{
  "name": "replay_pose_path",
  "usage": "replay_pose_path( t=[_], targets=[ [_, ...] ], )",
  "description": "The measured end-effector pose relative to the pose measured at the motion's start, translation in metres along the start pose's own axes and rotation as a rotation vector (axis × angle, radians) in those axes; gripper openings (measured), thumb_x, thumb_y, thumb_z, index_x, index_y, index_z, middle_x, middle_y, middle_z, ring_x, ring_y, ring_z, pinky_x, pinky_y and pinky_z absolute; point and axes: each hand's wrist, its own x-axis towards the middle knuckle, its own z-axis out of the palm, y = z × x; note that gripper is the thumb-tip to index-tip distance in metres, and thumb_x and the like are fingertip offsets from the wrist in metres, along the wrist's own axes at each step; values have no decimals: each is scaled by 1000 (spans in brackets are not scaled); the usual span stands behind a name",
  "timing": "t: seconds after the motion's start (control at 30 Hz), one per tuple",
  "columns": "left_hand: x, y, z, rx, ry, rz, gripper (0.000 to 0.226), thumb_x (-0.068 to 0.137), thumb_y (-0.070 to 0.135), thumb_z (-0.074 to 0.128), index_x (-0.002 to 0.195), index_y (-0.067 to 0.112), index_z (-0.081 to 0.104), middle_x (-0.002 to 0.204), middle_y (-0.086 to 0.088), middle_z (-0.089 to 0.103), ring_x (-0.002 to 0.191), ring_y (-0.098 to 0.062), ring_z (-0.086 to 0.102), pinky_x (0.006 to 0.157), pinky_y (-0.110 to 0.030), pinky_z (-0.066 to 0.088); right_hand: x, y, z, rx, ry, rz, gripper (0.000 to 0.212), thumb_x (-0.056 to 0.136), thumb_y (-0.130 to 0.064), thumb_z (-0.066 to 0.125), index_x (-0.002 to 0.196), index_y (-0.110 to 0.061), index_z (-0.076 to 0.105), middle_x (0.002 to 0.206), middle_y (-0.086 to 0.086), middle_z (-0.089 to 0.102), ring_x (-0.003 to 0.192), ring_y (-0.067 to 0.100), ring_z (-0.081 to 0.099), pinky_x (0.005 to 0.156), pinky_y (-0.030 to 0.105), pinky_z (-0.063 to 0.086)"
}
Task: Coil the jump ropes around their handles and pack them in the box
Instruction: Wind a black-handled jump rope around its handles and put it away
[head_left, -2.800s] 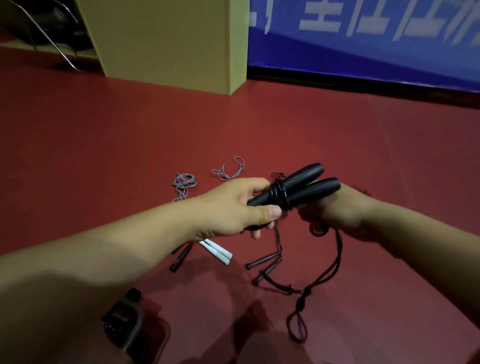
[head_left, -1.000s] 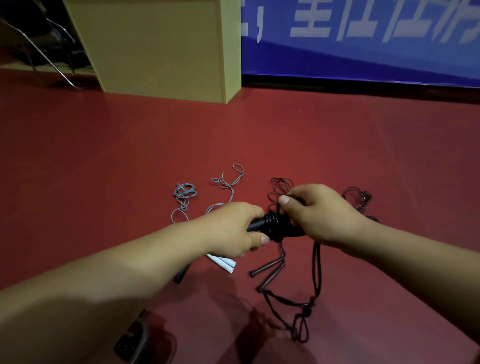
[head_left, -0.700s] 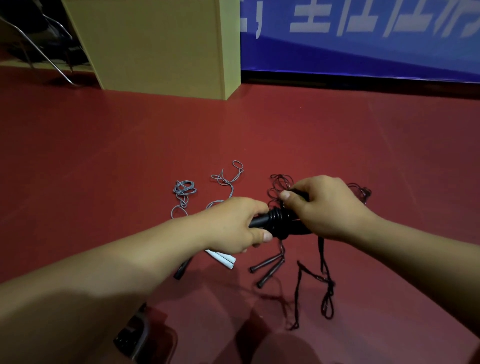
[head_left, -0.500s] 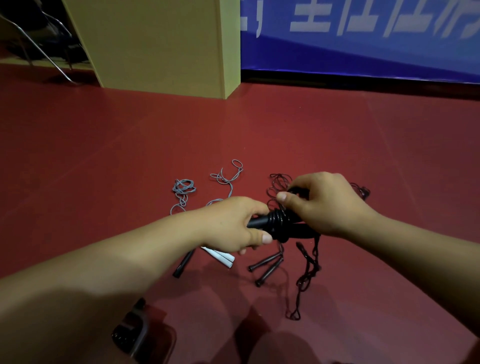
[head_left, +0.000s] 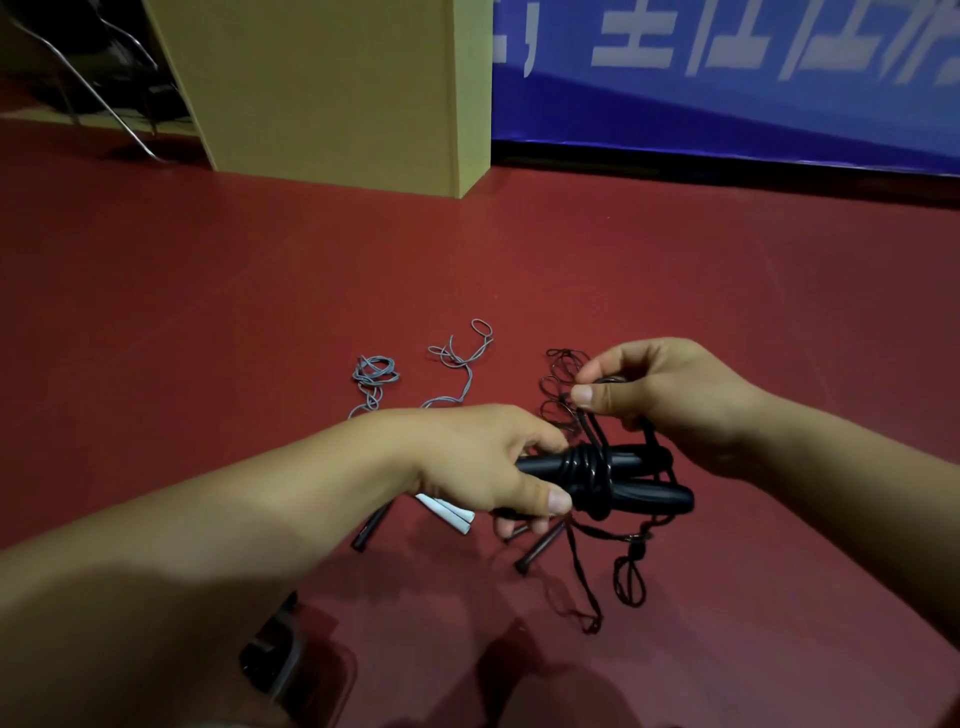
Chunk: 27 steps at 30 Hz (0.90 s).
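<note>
Floor: red floor (head_left: 675, 270) runs from the near edge to a yellow cabinet (head_left: 332, 88) at 11 o'clock and a blue banner (head_left: 753, 98) along the far wall at 1 o'clock; a broad bare stretch lies between them and the ropes.
Far left edge: thin metal chair legs (head_left: 98, 98) stand at 10 o'clock, beside the cabinet.
Near edge: a dark object (head_left: 270, 660) sits at 7 o'clock under the left forearm; what it is cannot be told.
Left hand (head_left: 483, 462): fingers curled round the near ends of the two black handles (head_left: 644, 480), thumb pressed along the front, just beside the coils.
Right hand (head_left: 670, 400): raised at 1 o'clock from the handles, thumb and forefinger pinching the black rope (head_left: 592, 462), which runs down from the pinch to the coils.
Black rope: several tight turns bind the two handles together at their middle; the loose remainder hangs below at 5 o'clock and trails in loops on the floor.
Handles: side by side, roughly level, free ends pointing to 3 o'clock, below the right hand.
Other ropes: two grey ropes (head_left: 374, 379) lie tangled on the floor at 12 o'clock beyond the left wrist; white handles (head_left: 452, 514) and slim dark handles (head_left: 540, 551) lie on the floor under the left hand; thin dark rope loops (head_left: 561, 384) lie just beyond the right thumb.
</note>
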Motion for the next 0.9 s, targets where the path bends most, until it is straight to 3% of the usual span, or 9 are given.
replay_pose_path(
  t=[0.17,0.3,0.47,0.6,0.67,0.77,0.9],
  targets=[
    [-5,7,-1,-61,-31,33,16,96,16,61,107,5,59,83,-4,69,64,-21,61,67,-30,50,0,-1,-3,82,-60,37,10,81,-1,71,88,-4,66,56,-2,54,40,3,45,40,15,38],
    [-8,5,-4,-155,-18,82,17,96,11,60,106,-1,58,84,-6,68,62,-21,58,63,-25,52,3,1,-8,82,-116,14,17,74,-13,73,86,-6,65,57,1,52,39,6,42,39,16,35],
    [-12,-3,-9,-234,-42,121,5,95,10,60,95,15,61,82,-4,68,70,-27,57,61,-24,51,7,4,-7,96,-186,65,26,69,-22,73,86,-6,62,59,3,55,42,11,48,41,17,40],
    [-14,-7,-12,-263,-42,142,3,95,12,60,97,14,59,83,-2,69,62,-16,59,63,-24,51,9,14,-12,-173,-230,37,19,80,-18,77,85,-5,63,69,8,61,58,19,53,51,22,44],
    [-14,-9,-14,-336,-4,148,12,92,16,60,101,10,59,84,-3,68,61,-14,59,64,-23,50,8,19,-15,-254,-247,-46,3,80,-7,66,78,-9,65,69,9,62,62,21,53,56,29,42],
    [-12,-10,-15,-396,121,129,4,95,14,60,98,12,60,84,-5,67,58,-12,58,60,-20,48,9,22,-8,-288,-172,-70,27,87,-6,54,64,-19,61,54,-4,57,53,15,47,51,28,37],
    [-7,-10,-18,-454,325,59,6,96,14,57,92,15,61,81,-4,67,55,-13,56,55,-20,48,13,20,5,-345,-105,0,31,97,-31,55,72,-14,61,59,-2,54,53,14,46,50,27,40]
  ],
)
